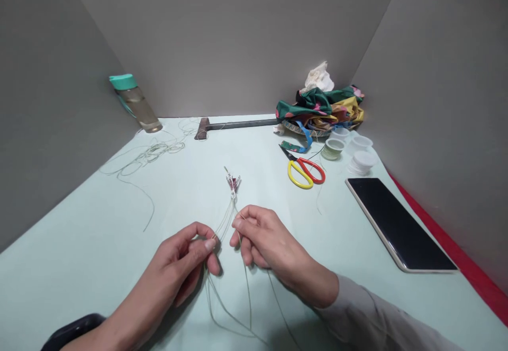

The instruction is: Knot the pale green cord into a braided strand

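Pale green cords (pixel 225 216) run from a small piece with a dark red centre and silvery edges (pixel 233 182) down to both hands. Between thumb and forefinger, my left hand (pixel 194 250) pinches some of these cords. My right hand (pixel 262 237), a little to the right, has its thumb and forefinger pressed together on another cord, just below the small piece. Loose cord ends (pixel 230 324) trail below the hands toward the near edge. The exact number of strands in each pinch is hard to make out.
At the back stand a bottle (pixel 138 105) and a dark hammer-like tool (pixel 238 125). A tangle of cord (pixel 154 152) lies left. To the right are scissors (pixel 305 173), a cord spool (pixel 332 149), clear plastic containers (pixel 362 163), patterned cloth (pixel 325 107) and a phone (pixel 397 224).
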Available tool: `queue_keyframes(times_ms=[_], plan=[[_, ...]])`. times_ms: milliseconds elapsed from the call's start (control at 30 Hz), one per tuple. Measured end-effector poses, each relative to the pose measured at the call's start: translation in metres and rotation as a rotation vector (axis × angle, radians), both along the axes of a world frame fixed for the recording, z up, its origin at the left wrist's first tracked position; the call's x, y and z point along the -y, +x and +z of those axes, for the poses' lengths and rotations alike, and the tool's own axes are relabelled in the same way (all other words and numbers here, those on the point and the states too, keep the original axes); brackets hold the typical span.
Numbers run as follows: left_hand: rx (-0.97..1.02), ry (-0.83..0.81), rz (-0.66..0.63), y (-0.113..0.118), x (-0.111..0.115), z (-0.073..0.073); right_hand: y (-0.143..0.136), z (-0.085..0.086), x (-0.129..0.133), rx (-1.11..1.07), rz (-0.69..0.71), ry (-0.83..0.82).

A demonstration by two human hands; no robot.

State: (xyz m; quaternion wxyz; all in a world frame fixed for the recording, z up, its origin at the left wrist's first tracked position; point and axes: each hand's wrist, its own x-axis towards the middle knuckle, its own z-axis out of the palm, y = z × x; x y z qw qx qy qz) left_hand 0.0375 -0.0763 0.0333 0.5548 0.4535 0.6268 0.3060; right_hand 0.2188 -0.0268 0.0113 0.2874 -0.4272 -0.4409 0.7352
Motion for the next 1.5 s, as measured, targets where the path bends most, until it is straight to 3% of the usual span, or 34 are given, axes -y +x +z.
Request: queue_keyframes(times_ms=[467,633,867,1033,1200,1500], plan=[[-0.163,0.113,-0.027,-0.020,-0.010,-0.003,0.004,0.002,0.003,-0.004,-0.059,-0.020],[-0.171,0.106,0.023,-0.030,-0.013,-0.007,0.004,0.004,0.000,0.005,-0.082,-0.080],[0.230,-0.261,0.028,-0.022,-0.028,-0.004,0.004,0.005,-0.001,0.039,-0.076,-0.153],[0.352,-0.241,0.055,-0.010,-0.051,0.000,0.006,0.002,0.002,0.038,-0.035,-0.178],[0.251,-0.224,0.006,-0.002,-0.062,-0.009,0.007,-0.005,0.004,0.018,-0.017,-0.107],[0.114,-0.288,0.108,-0.016,-0.065,-0.031,0.012,-0.021,0.012,0.110,0.033,-0.158]])
